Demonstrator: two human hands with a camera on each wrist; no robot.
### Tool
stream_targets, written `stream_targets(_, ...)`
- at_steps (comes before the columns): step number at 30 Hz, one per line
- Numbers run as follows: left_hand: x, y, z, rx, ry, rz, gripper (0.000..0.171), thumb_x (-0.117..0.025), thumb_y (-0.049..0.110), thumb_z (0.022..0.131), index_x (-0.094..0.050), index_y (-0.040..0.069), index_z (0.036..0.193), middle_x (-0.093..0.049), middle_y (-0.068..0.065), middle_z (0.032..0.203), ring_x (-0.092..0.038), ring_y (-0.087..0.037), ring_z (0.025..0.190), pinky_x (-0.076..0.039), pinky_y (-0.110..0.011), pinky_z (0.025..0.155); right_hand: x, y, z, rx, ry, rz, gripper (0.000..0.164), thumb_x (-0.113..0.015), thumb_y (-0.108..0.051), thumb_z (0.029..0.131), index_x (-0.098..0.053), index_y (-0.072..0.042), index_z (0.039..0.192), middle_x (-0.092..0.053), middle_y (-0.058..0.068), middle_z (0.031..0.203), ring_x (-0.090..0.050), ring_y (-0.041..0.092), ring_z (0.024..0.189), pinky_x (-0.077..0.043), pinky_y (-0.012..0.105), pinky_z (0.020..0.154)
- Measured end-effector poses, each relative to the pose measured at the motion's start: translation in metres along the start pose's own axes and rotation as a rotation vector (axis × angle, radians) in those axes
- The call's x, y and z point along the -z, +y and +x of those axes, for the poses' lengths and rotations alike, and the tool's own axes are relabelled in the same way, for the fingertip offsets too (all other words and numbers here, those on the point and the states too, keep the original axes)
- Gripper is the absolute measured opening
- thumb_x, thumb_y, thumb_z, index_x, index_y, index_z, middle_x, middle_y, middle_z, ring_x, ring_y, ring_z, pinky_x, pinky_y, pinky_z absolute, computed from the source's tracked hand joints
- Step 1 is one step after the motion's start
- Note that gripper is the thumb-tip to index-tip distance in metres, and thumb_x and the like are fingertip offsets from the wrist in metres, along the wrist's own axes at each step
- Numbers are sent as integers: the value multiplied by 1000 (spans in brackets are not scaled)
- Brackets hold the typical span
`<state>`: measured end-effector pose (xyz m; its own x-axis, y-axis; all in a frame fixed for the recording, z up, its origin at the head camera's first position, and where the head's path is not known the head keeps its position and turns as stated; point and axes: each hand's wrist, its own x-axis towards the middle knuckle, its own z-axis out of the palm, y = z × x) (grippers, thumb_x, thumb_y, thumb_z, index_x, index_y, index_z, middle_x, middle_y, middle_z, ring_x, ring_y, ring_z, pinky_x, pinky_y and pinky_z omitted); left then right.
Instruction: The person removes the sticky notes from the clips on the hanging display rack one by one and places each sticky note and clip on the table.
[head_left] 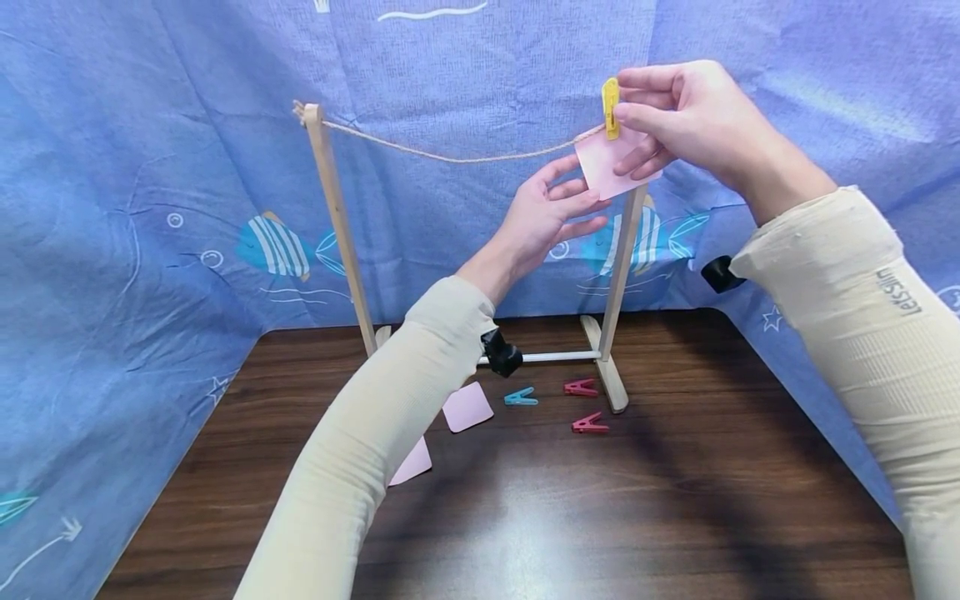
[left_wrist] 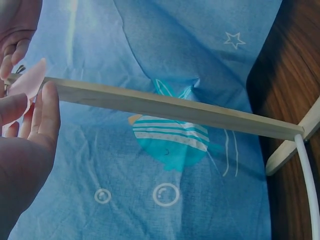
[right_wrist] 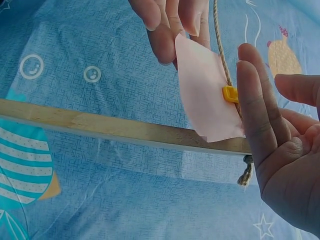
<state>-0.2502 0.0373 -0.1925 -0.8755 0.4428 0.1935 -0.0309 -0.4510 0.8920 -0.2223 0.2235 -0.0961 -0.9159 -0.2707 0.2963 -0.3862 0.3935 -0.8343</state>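
A yellow clothespin (head_left: pixel 611 108) stands upright on the rope (head_left: pixel 457 159), at the top of a square of pink paper (head_left: pixel 596 167). My right hand (head_left: pixel 686 117) holds the clothespin from the right, thumb at its edge and lower fingers in front of the paper. In the right wrist view those fingers (right_wrist: pixel 257 105) hide most of the clothespin (right_wrist: pixel 230 94). My left hand (head_left: pixel 543 212) pinches the paper's lower left corner, with the thumb on the front. The left wrist view shows the paper (left_wrist: pixel 31 82) between my thumb and fingers.
Wooden posts (head_left: pixel 337 208) carry the rope, and a white bar (head_left: pixel 558 357) joins them low down. On the dark table (head_left: pixel 675 492) lie a blue clothespin (head_left: pixel 521 397), two red clothespins (head_left: pixel 581 387) and pink paper squares (head_left: pixel 468 407). A blue curtain (head_left: pixel 450 75) hangs behind.
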Motion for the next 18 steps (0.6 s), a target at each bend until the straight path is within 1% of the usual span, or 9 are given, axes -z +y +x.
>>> stream_targets(7,-4,1,2,-8,19,1,48,-60,-13,95,-52,8,138,-67,-17,110,-65,-41,112,-60,-42,84,1,0,2,-7,1,1,63,-65,-22,101,-38,-5,156,-48,21,149,-75,19,67,-59,28,62)
stream_targets(15,-5,0,4,1,40,-8,52,-61,-17,93,-53,8,138,-67,-15,103,-66,-39,107,-60,-41,82,0,0,2,-13,-4,-14,64,-65,-24,101,-37,-6,156,-48,19,150,-75,18,68,-59,29,61)
stream_targets(18,-5,0,5,-1,38,-6,53,-61,-18,92,-53,9,137,-67,-15,102,-68,-36,101,-60,-42,82,-1,0,2,-8,0,-12,64,-64,-24,101,-37,-6,156,-48,19,149,-75,17,68,-59,28,61)
